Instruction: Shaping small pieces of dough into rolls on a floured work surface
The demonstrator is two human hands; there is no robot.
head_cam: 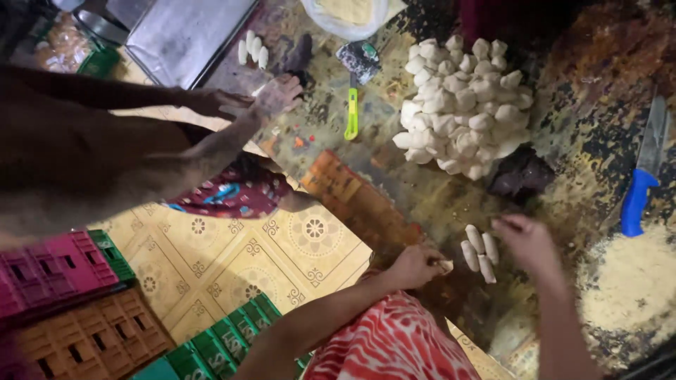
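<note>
My left hand (415, 266) is closed around a small white dough piece (446, 265) at the edge of the dark, floury worktop (422, 197). Just right of it lie several short rolled dough sticks (479, 253). My right hand (528, 243) hovers beside those sticks with fingers drawn together; it is blurred and I cannot see whether it grips anything. A big heap of white dough lumps (465, 105) sits further up the worktop.
Another person's hands (271, 95) reach in from the left near several dough sticks (252, 49) and a metal tray (183, 35). Also here are a green-handled scraper (351, 105), a blue-handled knife (641, 193), a flour pile (627, 281) and plastic crates (77, 309).
</note>
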